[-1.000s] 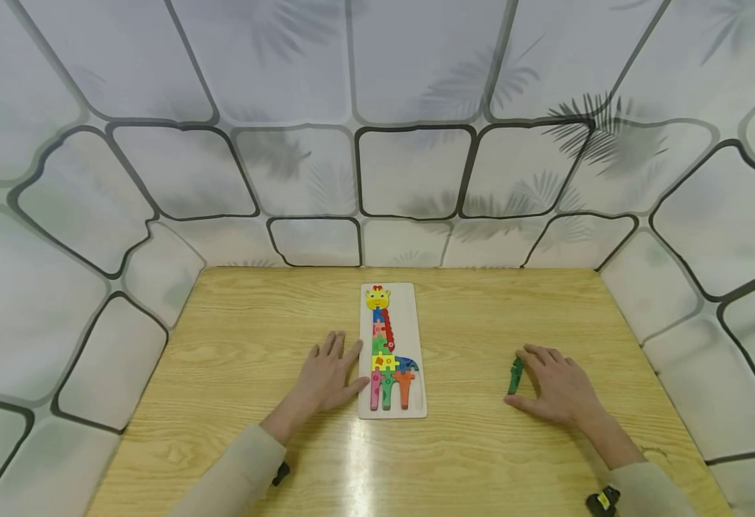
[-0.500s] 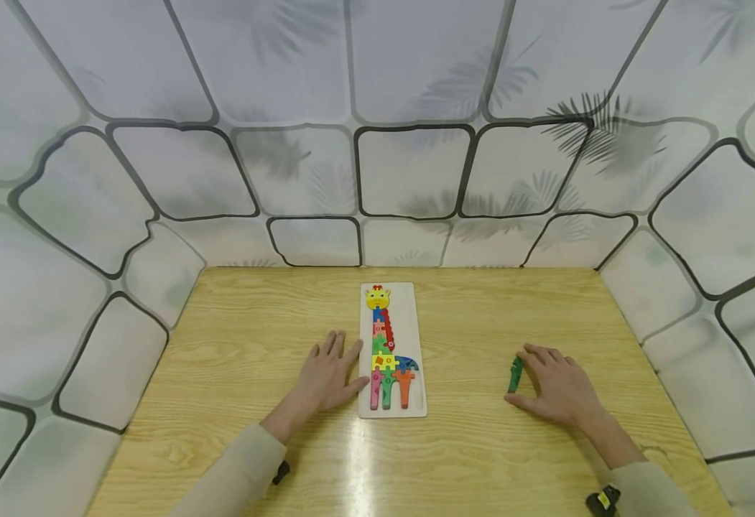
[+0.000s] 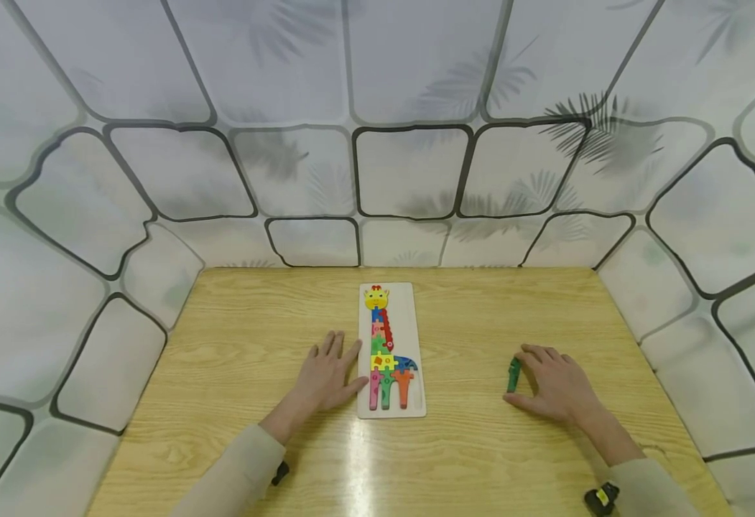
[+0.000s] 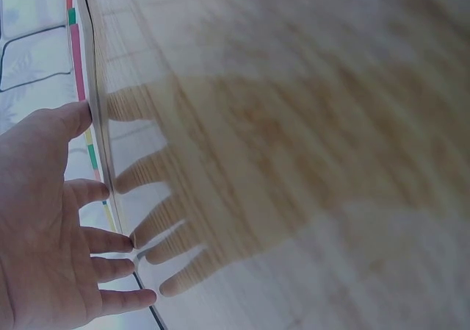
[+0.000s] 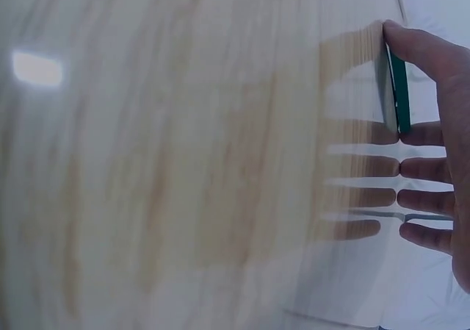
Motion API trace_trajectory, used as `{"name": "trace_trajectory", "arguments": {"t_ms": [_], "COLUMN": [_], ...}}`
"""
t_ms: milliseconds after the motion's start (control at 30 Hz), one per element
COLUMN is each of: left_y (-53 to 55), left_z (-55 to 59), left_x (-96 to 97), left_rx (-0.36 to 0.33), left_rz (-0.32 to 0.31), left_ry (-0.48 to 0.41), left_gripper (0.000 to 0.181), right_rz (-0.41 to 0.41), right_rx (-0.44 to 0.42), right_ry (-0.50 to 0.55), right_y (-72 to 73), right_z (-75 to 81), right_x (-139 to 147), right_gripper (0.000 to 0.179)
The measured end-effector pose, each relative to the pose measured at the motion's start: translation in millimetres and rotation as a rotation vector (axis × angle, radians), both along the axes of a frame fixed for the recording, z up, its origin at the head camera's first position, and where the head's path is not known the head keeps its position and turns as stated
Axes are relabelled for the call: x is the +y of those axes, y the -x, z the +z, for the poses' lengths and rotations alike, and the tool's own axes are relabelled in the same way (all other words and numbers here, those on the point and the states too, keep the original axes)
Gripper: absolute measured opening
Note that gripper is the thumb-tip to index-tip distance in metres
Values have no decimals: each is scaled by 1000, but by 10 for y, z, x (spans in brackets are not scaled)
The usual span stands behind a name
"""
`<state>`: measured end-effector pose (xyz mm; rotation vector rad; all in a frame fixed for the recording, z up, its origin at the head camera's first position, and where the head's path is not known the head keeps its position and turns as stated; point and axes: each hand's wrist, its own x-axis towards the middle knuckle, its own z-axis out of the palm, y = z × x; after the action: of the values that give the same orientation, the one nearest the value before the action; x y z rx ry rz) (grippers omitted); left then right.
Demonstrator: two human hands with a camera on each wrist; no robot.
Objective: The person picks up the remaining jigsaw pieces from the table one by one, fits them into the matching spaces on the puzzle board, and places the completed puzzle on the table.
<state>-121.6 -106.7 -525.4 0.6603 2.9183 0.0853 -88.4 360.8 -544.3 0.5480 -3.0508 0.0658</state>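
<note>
A giraffe jigsaw puzzle of colourful pieces (image 3: 386, 362) lies in a pale wooden board (image 3: 405, 301) at the middle of the table. My left hand (image 3: 324, 373) rests on the tabletop left of it, fingers spread, with thumb and index fingertips right at the board's edge. In the left wrist view its palm (image 4: 37, 198) faces the camera and the board is seen edge-on. Over to the right, my right hand (image 3: 557, 384) holds a green puzzle piece (image 3: 513, 375) lengthwise between thumb and index finger. The right wrist view shows this green piece (image 5: 399, 91) flat at the tabletop, the other fingertips touching the surface.
The light wood table (image 3: 468, 459) is glossy and reflects both hands. White fabric walls (image 3: 416, 172) with dark stone-like outlines stand along its back and sides. A black device (image 3: 602, 498) sits at the right wrist.
Both hands, the board and the green piece stay where they were. The head view has shifted very slightly.
</note>
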Motion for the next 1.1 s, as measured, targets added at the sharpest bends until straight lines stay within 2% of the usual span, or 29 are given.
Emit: {"name": "trace_trajectory", "arguments": {"t_ms": [433, 1100], "left_y": [6, 0], "left_z": [1, -10], "left_x": [-10, -16], "left_rx": [-3, -15], "left_rz": [1, 0], "left_ry": [3, -22], "left_gripper": [79, 78], "right_rz": [14, 97], "right_rx": [-17, 26], "right_ry": [15, 48], "right_y": [3, 4], "right_z": [55, 36], "right_x": [-150, -447], "right_gripper": [93, 90]}}
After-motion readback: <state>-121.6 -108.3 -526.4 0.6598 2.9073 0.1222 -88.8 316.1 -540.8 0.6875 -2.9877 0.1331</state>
